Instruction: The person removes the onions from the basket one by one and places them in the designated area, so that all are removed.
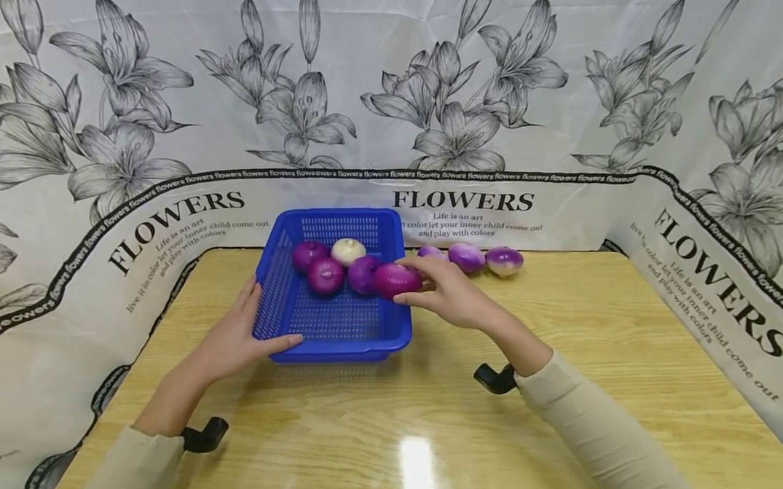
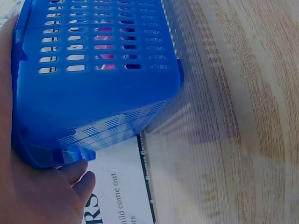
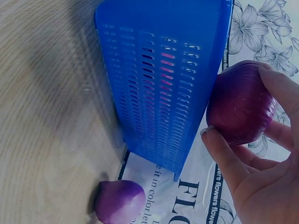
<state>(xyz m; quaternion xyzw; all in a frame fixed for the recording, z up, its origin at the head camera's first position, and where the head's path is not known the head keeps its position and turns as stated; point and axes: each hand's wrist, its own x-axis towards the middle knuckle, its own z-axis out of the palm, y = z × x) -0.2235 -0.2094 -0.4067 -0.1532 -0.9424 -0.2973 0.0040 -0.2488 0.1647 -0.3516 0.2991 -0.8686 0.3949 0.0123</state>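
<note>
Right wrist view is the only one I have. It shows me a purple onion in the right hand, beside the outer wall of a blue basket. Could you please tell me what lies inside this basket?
Observer: Inside the basket I see three purple onions and one white onion.
Operator: Thank you. Is the other hand also on the basket?
Observer: Yes, the left hand holds it by its left side.
Operator: And how many onions lie on the table?
Observer: The head view shows three purple-and-pale onions there, to the right of the basket.
</note>
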